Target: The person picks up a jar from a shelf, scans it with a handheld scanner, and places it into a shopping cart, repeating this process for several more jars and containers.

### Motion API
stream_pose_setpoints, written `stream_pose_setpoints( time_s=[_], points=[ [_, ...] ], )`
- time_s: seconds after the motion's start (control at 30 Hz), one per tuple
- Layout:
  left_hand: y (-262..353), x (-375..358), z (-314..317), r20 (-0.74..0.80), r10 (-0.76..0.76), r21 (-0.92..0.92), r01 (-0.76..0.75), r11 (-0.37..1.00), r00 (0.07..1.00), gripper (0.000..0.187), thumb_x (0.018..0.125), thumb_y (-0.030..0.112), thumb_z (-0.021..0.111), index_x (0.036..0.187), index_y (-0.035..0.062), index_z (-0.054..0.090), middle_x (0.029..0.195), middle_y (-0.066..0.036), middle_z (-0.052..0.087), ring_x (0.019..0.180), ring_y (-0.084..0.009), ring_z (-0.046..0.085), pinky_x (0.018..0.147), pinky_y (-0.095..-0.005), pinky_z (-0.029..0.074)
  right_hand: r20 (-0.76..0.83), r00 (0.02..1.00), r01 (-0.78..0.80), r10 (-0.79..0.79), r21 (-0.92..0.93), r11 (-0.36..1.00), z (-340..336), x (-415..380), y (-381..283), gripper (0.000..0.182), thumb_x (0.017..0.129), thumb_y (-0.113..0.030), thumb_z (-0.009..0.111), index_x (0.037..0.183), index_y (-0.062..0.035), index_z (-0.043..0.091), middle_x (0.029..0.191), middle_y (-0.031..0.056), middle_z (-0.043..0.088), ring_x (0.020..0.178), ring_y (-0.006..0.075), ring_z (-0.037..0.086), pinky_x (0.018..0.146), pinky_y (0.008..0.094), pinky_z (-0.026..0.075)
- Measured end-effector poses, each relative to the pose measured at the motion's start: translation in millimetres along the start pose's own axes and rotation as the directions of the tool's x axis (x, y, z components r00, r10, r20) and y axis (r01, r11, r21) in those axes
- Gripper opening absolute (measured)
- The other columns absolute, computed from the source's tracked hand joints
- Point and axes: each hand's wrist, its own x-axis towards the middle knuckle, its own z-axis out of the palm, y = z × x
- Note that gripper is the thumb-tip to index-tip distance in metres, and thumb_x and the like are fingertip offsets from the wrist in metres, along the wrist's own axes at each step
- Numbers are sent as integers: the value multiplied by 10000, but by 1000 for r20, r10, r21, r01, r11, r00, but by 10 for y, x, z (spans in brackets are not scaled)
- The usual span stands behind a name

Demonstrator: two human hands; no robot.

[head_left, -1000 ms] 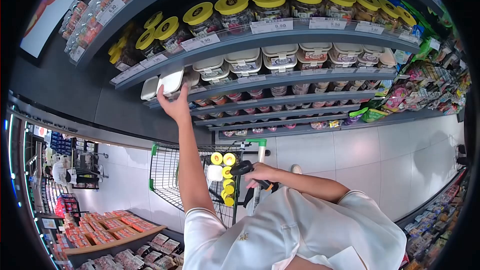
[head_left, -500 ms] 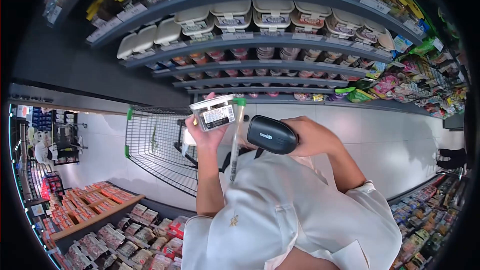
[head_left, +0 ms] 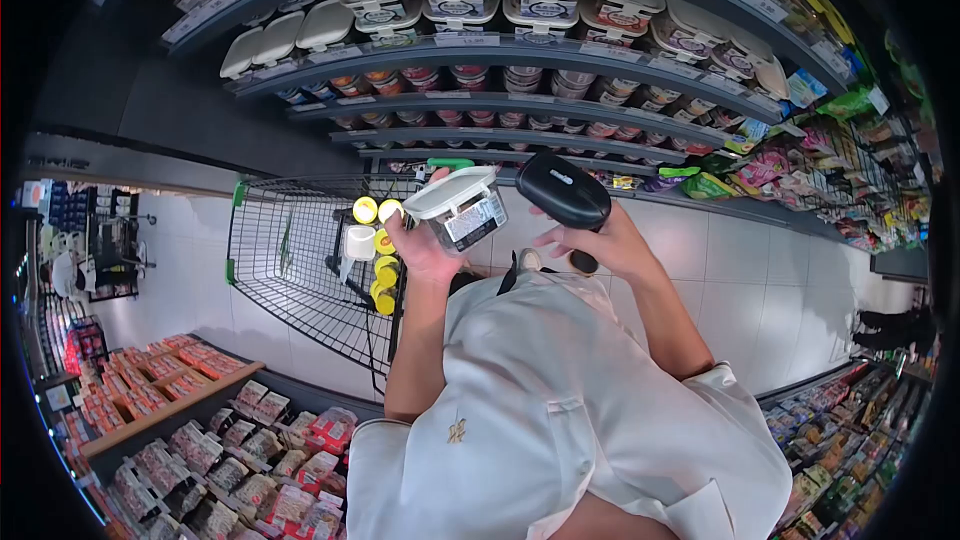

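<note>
My left hand [head_left: 425, 252] grips a clear plastic tub [head_left: 474, 224] with a white lid, tilted so the printed label on its side shows. Just to the right, my right hand [head_left: 612, 246] is wrapped round a black handheld scanner [head_left: 566, 192], whose handle is mostly hidden. The scanner's head is close to the tub but apart from it. Beside my left hand stands a wire shopping cart [head_left: 300, 285] with green corners. In it are several yellow-lidded jars [head_left: 386, 270] and a white-lidded tub [head_left: 360, 242].
Shelves [head_left: 480, 48] ahead carry rows of white-lidded tubs [head_left: 546, 0] and small cups [head_left: 522, 78]. Bagged goods [head_left: 770, 165] hang at the right. Behind me on the left is a display of packets [head_left: 200, 445]. Pale floor tiles [head_left: 740, 270] extend to the right.
The tub in my left hand has moved right and tilted. My right hand has raised and turned the scanner. The cart's jars have come into view as the view shifted.
</note>
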Motion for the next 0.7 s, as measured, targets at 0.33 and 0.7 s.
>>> stream_pose_setpoints(
  time_s=[0.33,0.7],
  points=[
    [-59,-632,63,-106,135,250,-105,963,985,730,888,255,533,1571,60,365,1508,-133,506,1405,-305,475,1165,-496,387,-21,991,-113,131,387,915,400,288,368,263,829,-10,715,1087,-12,666,1102,75,667,948,212,695,962,420,584],
    [1064,-1360,-523,-379,193,297,-78,952,905,597,1018,252,567,1521,-11,383,1459,-175,558,1313,-327,584,1115,-511,465,310,911,-371,272,329,868,1272,1211,428,441,869,-36,684,1292,25,575,1253,135,625,1072,287,716,920,388,612]
  ],
)
